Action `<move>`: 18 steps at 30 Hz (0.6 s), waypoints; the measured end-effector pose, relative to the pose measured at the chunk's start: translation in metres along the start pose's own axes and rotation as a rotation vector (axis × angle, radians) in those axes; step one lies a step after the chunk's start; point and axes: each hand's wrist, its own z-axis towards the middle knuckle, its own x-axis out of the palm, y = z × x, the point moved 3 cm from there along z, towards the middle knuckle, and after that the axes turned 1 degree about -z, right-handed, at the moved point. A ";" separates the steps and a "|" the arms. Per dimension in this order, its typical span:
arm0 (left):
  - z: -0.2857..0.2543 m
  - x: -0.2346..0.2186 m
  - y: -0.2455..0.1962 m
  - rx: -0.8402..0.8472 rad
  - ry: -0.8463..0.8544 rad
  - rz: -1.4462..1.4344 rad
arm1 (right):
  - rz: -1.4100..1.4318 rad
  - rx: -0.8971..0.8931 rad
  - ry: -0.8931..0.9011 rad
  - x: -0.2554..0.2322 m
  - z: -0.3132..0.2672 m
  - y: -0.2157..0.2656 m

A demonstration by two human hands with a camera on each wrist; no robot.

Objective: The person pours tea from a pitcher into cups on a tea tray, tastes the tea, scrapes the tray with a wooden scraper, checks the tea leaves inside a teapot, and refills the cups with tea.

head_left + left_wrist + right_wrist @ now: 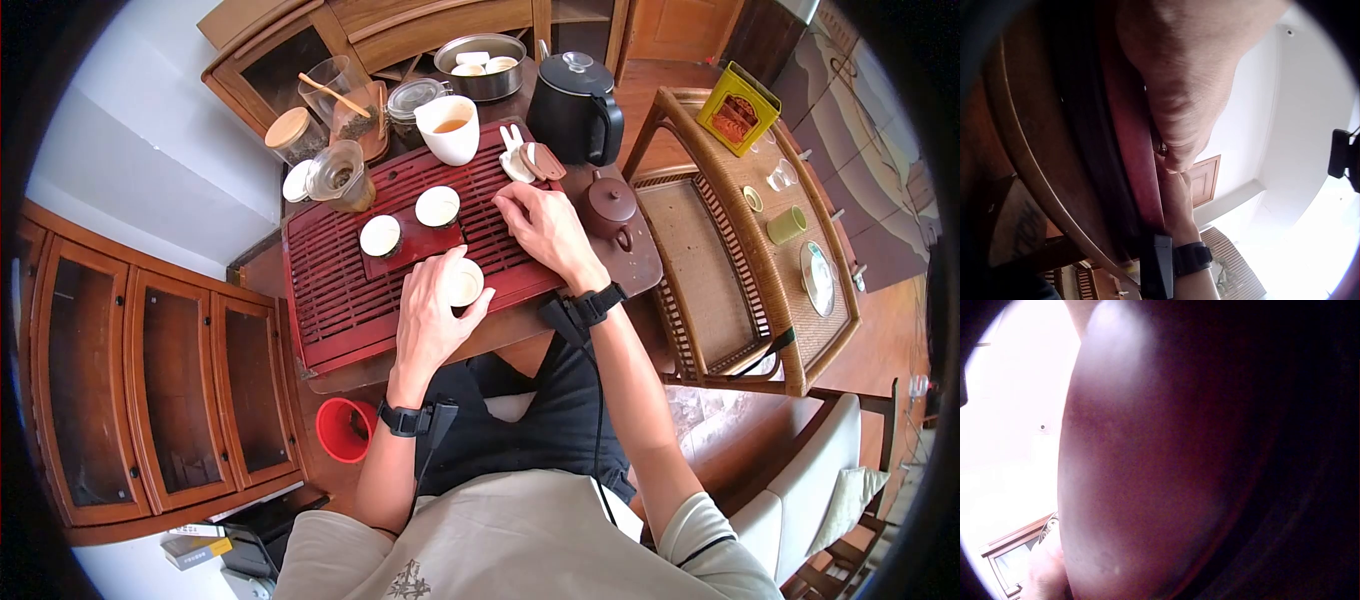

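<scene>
My left hand (428, 305) grips a small teacup (466, 286), white inside, at the front edge of the red slatted tea tray (330, 318). Thumb and fingers curl around its sides. In the right wrist view the cup's patterned side (1049, 529) shows above the left fingers. Two more teacups (381, 236) (438, 207) stand on a small red stand (415, 240) beyond that hand. My right hand (548, 228) rests over the tray's right side, fingers loosely bent, with nothing visible in them. A brown teapot (609, 207) stands just right of it.
At the back are a white pitcher (447, 130) of tea, a black kettle (574, 105), a steel pot (481, 68) with cups and several jars. A glass strainer pitcher (342, 178) stands at the tray's left. A wicker cart (700, 285) is at right, a red bin (346, 430) below.
</scene>
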 end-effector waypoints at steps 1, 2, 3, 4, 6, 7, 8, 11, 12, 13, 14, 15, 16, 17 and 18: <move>0.000 0.000 0.000 -0.003 0.002 0.003 | -0.002 -0.002 -0.002 0.000 0.000 0.000; 0.000 0.000 0.000 -0.006 0.004 0.006 | -0.002 -0.002 -0.003 0.000 0.000 0.000; 0.000 0.000 0.000 -0.006 0.005 0.006 | 0.000 -0.011 -0.008 0.000 0.000 0.000; -0.001 0.000 0.000 -0.007 0.005 0.006 | 0.001 -0.020 -0.013 0.000 0.000 0.000; -0.001 0.001 0.000 -0.009 0.007 0.005 | 0.003 -0.006 -0.002 0.000 0.001 0.000; -0.001 0.001 0.000 -0.009 0.005 0.009 | 0.005 0.007 0.009 0.001 0.001 -0.001; 0.000 0.001 0.000 -0.009 0.002 0.013 | 0.006 0.007 0.009 0.001 0.001 -0.001; 0.000 0.001 0.000 0.002 -0.006 0.013 | 0.002 -0.003 0.002 0.000 0.000 0.000; 0.000 0.000 0.000 0.002 -0.005 0.013 | -0.002 -0.009 0.001 0.000 0.000 0.000; 0.000 0.000 -0.001 0.003 -0.005 0.014 | -0.006 -0.016 0.001 0.000 0.001 0.001; 0.000 0.000 -0.001 0.003 -0.006 0.016 | -0.006 -0.015 0.000 0.000 0.000 0.000; 0.000 0.000 0.000 0.004 -0.005 0.016 | -0.006 -0.012 0.003 0.000 0.000 0.000; 0.000 0.001 0.000 0.003 -0.006 0.016 | -0.007 -0.009 0.006 0.000 0.000 0.000; 0.000 0.001 0.000 0.003 -0.007 0.016 | -0.007 -0.009 0.005 -0.001 0.001 0.001; 0.000 0.001 0.000 0.003 -0.006 0.016 | -0.004 -0.007 0.006 -0.001 0.001 0.001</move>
